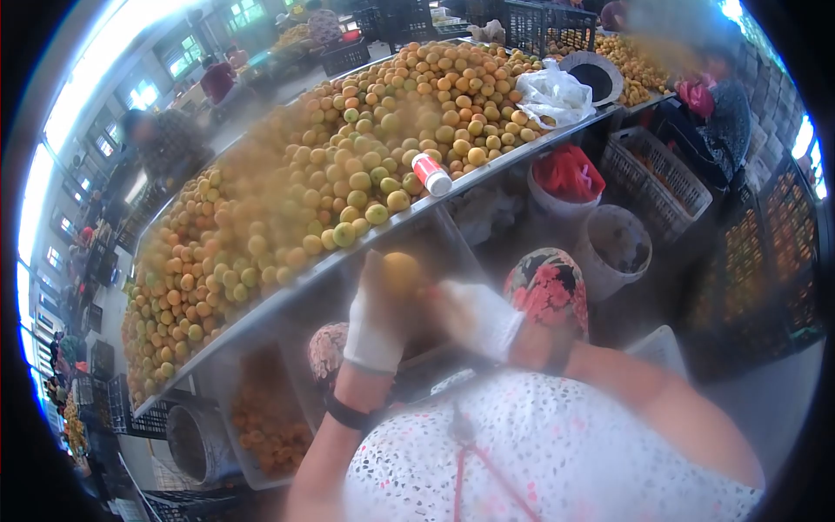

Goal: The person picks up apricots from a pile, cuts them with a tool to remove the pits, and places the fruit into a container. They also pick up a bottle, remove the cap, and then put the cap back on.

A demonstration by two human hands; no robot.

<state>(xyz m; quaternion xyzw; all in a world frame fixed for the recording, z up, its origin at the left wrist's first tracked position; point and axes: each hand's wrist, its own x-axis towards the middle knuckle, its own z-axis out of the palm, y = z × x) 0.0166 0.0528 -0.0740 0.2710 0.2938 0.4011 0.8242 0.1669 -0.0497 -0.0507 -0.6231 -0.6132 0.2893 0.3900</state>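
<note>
Here the left hand (376,317) has its fingers clamped on an apricot (402,271), above a tub (228,409) of apricots.

Both gloved hands, left hand (376,324) and right hand (474,315), hold an apricot (401,271) below the heaped table (513,157)

No text, label, brand, number or sign can be read anywhere, because the view is blurred, and the red and white bottle (431,174) on the table (513,157) shows no clear letters.
</note>
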